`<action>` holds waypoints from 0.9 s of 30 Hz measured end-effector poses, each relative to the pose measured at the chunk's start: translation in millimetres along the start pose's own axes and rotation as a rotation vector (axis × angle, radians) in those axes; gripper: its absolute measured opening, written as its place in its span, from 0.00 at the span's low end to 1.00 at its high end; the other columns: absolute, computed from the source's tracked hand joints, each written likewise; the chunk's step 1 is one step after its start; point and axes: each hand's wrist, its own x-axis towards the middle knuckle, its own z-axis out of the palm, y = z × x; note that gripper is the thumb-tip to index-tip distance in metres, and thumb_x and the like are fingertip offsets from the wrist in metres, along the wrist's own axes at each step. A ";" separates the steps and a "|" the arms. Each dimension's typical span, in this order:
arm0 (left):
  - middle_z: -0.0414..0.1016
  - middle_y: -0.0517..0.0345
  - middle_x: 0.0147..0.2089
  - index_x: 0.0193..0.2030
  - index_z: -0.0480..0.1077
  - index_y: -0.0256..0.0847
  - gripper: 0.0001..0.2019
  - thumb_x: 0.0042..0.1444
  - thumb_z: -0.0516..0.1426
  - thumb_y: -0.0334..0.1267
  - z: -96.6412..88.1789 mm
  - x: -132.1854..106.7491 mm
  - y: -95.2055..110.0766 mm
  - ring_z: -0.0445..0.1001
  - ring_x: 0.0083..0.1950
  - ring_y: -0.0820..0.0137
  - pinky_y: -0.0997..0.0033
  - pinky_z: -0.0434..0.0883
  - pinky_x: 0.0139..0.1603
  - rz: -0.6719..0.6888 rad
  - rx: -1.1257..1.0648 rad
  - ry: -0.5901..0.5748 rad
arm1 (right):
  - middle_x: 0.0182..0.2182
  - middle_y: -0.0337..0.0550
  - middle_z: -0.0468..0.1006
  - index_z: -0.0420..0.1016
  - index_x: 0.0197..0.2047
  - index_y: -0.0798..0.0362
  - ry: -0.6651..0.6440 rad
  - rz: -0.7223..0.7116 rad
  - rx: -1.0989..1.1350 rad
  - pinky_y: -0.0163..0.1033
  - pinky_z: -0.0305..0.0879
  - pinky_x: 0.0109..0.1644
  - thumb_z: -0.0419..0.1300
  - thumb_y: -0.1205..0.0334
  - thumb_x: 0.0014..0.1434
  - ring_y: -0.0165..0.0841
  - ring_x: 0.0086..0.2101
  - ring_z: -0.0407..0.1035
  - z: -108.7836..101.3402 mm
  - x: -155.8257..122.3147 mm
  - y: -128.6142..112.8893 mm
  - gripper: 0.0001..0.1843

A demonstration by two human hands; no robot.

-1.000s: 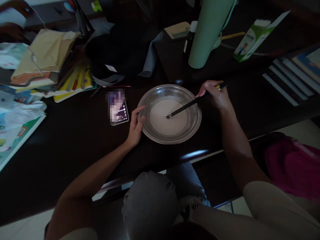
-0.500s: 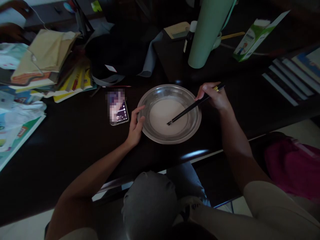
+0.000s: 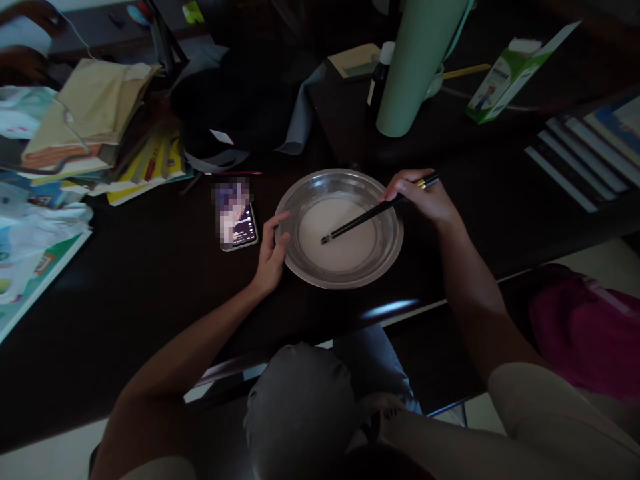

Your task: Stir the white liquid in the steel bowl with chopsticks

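Note:
A wide metal basin [image 3: 385,257] sits on the dark table in front of me, with a pale, milky mixture [image 3: 345,250] in its bottom. My left hand [image 3: 273,255] grips the basin's left rim, the fingers over the edge and the thumb beside them. Black chopsticks [image 3: 370,215] with gold bands are held in my right hand [image 3: 419,193] above the basin's right rim. Their tips dip into the mixture left of its middle. Left of my left hand lies a phone [image 3: 243,230] with a lit, partly blurred screen.
Behind the basin stand a tall green bottle [image 3: 417,73], a small dark bottle [image 3: 379,83] and a green-white carton [image 3: 493,87]. Books [image 3: 575,160] lie at the right. Paper packets and books [image 3: 90,107] crowd the left, near another person's hand [image 3: 23,65]. A black bag [image 3: 240,100] lies behind the phone.
My right hand has shifted a little left, and the chopstick tips have moved left and slightly away from me through the mixture. The left hand and basin have stayed in place.

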 end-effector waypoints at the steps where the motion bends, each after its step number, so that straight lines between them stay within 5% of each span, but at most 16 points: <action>1: 0.68 0.54 0.62 0.62 0.67 0.52 0.22 0.65 0.55 0.55 0.0 0.0 0.3 0.67 0.64 0.60 0.52 0.63 0.69 0.003 0.006 0.000 | 0.24 0.39 0.80 0.80 0.25 0.46 0.025 -0.001 -0.002 0.43 0.73 0.37 0.64 0.36 0.56 0.35 0.30 0.77 -0.4 0.4 1.3 0.22; 5: 0.68 0.53 0.62 0.62 0.67 0.51 0.22 0.65 0.55 0.55 0.2 -0.1 0.2 0.67 0.64 0.59 0.52 0.62 0.70 0.001 0.014 -0.002 | 0.21 0.39 0.78 0.79 0.22 0.47 0.134 -0.022 0.070 0.43 0.71 0.34 0.63 0.39 0.58 0.34 0.25 0.74 -2.5 0.5 4.8 0.23; 11: 0.68 0.54 0.61 0.62 0.67 0.52 0.21 0.65 0.55 0.54 0.2 -0.4 -1.3 0.67 0.63 0.60 0.53 0.61 0.69 -0.015 -0.016 -0.004 | 0.22 0.40 0.79 0.80 0.24 0.47 0.022 -0.004 0.029 0.43 0.72 0.37 0.65 0.37 0.55 0.34 0.28 0.76 1.5 -0.7 -1.7 0.23; 16: 0.67 0.54 0.62 0.62 0.66 0.53 0.21 0.65 0.54 0.55 0.5 -0.1 -1.2 0.65 0.65 0.60 0.52 0.60 0.71 -0.008 -0.014 -0.017 | 0.20 0.41 0.77 0.78 0.21 0.47 0.158 -0.016 0.042 0.46 0.72 0.36 0.63 0.36 0.56 0.36 0.26 0.75 -0.4 -0.3 -1.0 0.25; 22: 0.68 0.53 0.62 0.62 0.67 0.52 0.21 0.65 0.55 0.54 0.3 0.1 -1.2 0.67 0.64 0.59 0.52 0.62 0.70 -0.008 -0.007 -0.001 | 0.23 0.40 0.79 0.81 0.25 0.46 -0.008 -0.018 0.023 0.44 0.73 0.37 0.64 0.39 0.57 0.34 0.27 0.76 -1.2 -0.5 0.8 0.21; 27: 0.68 0.54 0.62 0.62 0.67 0.53 0.21 0.65 0.55 0.55 0.5 -0.2 -0.7 0.67 0.64 0.60 0.53 0.63 0.69 -0.007 -0.007 -0.006 | 0.22 0.40 0.78 0.80 0.23 0.47 0.133 -0.056 0.054 0.44 0.71 0.35 0.62 0.39 0.59 0.34 0.25 0.75 -3.4 0.1 3.6 0.23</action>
